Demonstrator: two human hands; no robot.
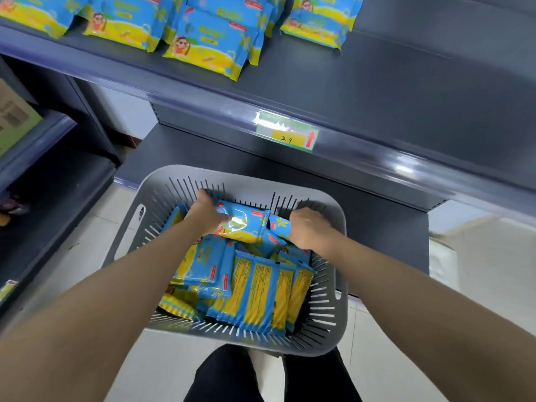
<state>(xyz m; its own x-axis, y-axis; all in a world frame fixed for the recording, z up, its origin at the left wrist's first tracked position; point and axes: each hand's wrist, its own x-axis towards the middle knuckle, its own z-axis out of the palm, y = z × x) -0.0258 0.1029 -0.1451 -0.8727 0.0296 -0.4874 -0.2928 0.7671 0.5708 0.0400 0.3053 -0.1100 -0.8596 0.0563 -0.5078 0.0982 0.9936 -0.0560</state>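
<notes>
At ten o'clock in the grey basket [162,181], the top packet [243,224] is gripped at its left end by the left hand [207,216], fingers curled round it. At two o'clock a neighbouring packet [280,226] is pinched by the right hand [309,229]. Both are best lifted straight up, clear of the pile [255,291], then laid flat beside the shelf packets [203,44] at twelve.

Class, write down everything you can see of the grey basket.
The basket is grey, looks like plastic, and is a rounded rectangle with a broad smooth rim, slotted walls and a handle slot in its left side. It sits upright, low before the shelf, ahead of the person's legs. Blue and yellow packets fill it, some on edge. The left hand and right hand reach inside, each gripping a packet.
</notes>
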